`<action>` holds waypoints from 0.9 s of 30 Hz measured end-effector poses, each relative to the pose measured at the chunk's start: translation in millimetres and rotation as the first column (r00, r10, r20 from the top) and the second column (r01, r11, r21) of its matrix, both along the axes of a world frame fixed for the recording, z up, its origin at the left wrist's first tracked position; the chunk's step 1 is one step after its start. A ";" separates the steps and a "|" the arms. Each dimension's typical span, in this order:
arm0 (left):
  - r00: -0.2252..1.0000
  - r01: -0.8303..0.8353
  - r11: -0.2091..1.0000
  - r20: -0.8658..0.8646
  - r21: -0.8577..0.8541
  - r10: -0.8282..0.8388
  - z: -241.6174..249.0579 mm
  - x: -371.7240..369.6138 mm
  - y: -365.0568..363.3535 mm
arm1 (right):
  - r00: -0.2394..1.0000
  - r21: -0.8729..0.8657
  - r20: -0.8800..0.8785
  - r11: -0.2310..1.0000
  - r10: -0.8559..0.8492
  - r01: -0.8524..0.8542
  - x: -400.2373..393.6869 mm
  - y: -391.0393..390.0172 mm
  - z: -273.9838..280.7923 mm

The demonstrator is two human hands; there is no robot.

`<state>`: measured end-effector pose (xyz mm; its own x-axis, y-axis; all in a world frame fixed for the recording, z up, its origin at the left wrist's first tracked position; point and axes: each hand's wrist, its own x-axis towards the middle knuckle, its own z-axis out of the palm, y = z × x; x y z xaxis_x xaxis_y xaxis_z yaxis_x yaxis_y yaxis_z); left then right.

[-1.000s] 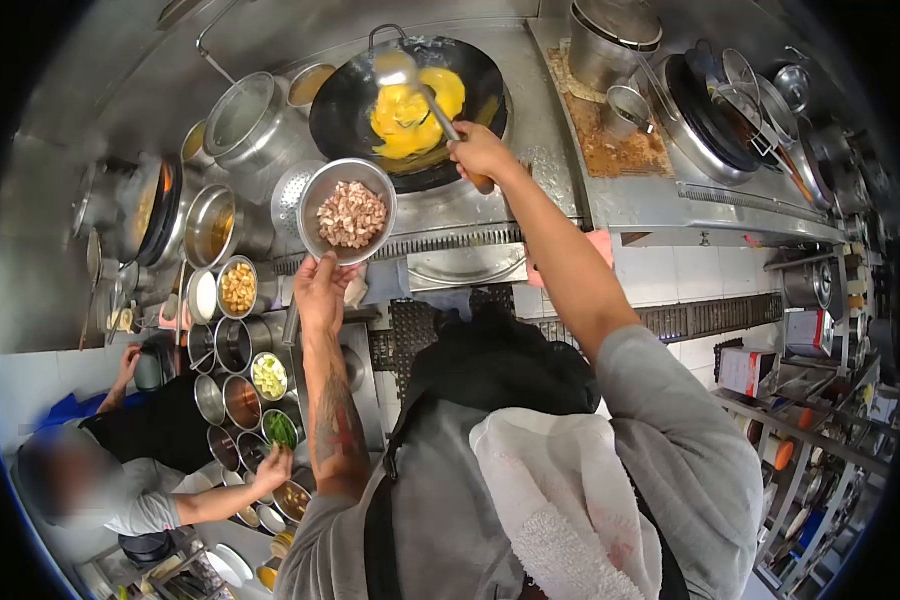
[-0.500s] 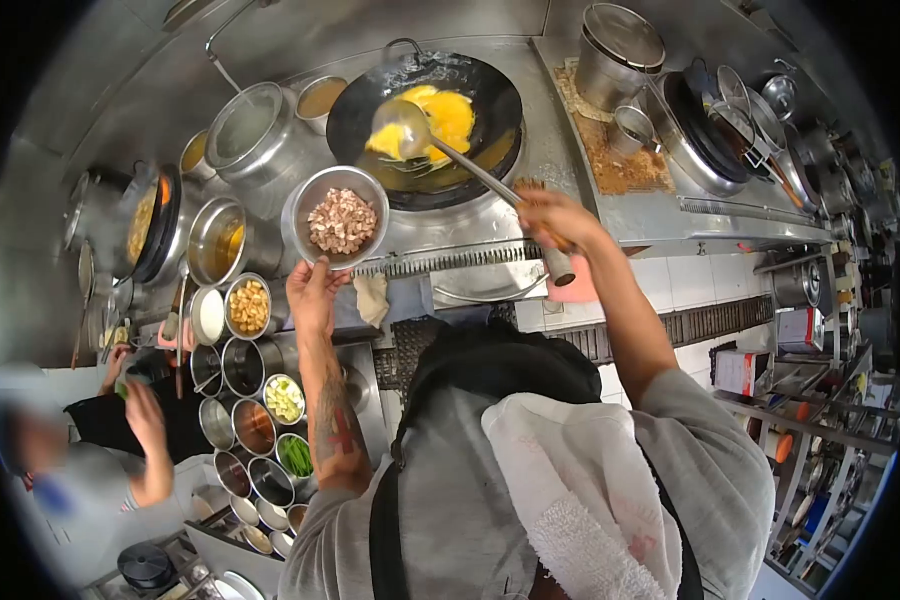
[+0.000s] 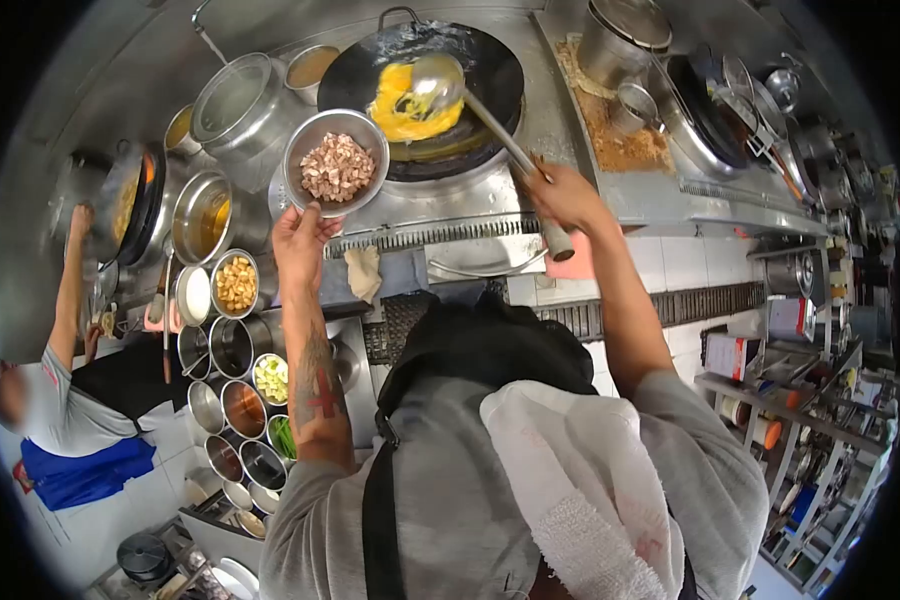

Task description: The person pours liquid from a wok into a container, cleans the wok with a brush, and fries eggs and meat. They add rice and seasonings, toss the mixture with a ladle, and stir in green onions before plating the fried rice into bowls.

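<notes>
My left hand (image 3: 305, 232) grips the near rim of a steel bowl (image 3: 292, 168), held level just beside the wok's front left edge. Diced pinkish-brown meat (image 3: 338, 168) fills the bottom of that bowl. With fingers wrapped round its handle, my right hand (image 3: 562, 197) holds a long ladle (image 3: 440, 80). The ladle's round head rests in or just over the yellow egg (image 3: 410, 108), which looks partly set. A black wok (image 3: 490, 70) on the burner contains the egg and some oil. The egg's part under the ladle head is hidden.
To the left stand a pot with a strainer on top (image 3: 235, 105), an oil pot (image 3: 202, 218) and several ingredient tins, one with golden cubes (image 3: 236, 283). A co-worker (image 3: 80, 400) reaches toward another wok (image 3: 130, 205) at far left. Another pot (image 3: 620, 50) stands right.
The ladle head has moved right and away from me across the wok, and the egg has shifted and spread. The co-worker has reached an arm toward the far-left wok. My left hand still holds the bowl.
</notes>
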<state>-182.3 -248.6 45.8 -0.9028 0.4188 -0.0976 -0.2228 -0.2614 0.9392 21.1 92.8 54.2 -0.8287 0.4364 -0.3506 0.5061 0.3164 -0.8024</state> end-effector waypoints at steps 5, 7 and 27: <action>1.000 0.013 1.000 0.008 0.009 -0.013 -11.3 1.1 -2.6 | 0.998 0.128 -0.056 0.992 0.005 0.002 -60.2 -21.9 -36.4; 0.999 0.006 1.000 0.031 -0.011 -0.005 -15.1 -1.1 -6.2 | 0.998 -0.289 -0.052 0.956 0.036 -0.049 -32.8 -8.2 -24.6; 0.979 0.172 0.904 -0.037 -0.391 -0.203 24.6 -86.5 43.7 | 0.995 0.628 -0.058 0.771 -0.081 0.100 -47.0 7.3 -25.1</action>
